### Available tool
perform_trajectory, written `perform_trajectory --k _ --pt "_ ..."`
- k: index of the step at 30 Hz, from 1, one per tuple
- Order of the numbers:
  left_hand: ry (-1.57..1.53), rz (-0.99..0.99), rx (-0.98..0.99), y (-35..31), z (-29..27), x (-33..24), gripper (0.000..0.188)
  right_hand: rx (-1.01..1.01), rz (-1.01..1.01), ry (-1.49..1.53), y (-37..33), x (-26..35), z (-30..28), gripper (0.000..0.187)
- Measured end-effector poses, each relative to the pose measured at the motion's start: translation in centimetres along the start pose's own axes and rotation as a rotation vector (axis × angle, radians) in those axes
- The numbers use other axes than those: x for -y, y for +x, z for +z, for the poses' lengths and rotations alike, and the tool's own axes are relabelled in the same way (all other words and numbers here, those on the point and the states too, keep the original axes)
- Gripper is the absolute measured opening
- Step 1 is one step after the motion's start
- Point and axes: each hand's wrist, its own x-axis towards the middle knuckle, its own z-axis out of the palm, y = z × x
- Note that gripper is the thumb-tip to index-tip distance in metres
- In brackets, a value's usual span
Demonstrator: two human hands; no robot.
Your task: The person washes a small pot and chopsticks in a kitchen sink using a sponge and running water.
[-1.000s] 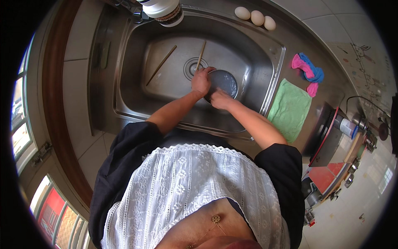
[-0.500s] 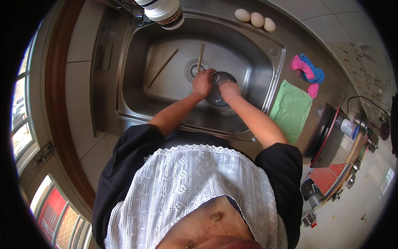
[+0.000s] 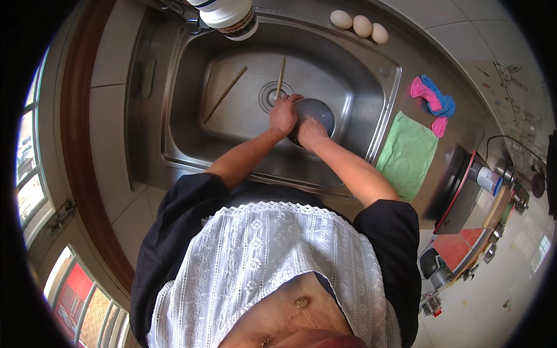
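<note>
A round dark grey bowl with light flecks inside is held low in the steel sink, right of the drain. At its left rim my left hand is closed, gripping the edge. My right hand reaches down inside the bowl with its fingers curled against the inner wall; whatever they hold, if anything, is hidden. Two thin wooden sticks lie on the sink floor: one stick slants at the left, and the other stick points over the drain beside my left hand.
Three eggs rest on the counter behind the sink. A white bottle stands at the back left, near the faucet. To the right are a green cloth and a pink and blue cloth. Cookware stands farther right.
My right hand has shifted left and slightly nearer inside the bowl, uncovering more of its right side. My left hand keeps its hold on the rim.
</note>
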Motion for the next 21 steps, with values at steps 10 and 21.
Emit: perform_trajectory --k 10,21 --pt "0.029 -0.032 -0.083 0.2 0.0 -1.2 0.031 0.106 0.056 0.033 -0.9 -1.9 -2.2 0.028" --pt "-0.008 -0.016 0.002 0.5 -0.1 -0.7 0.038 -0.232 0.113 0.449 1.8 -0.6 -0.1 0.021"
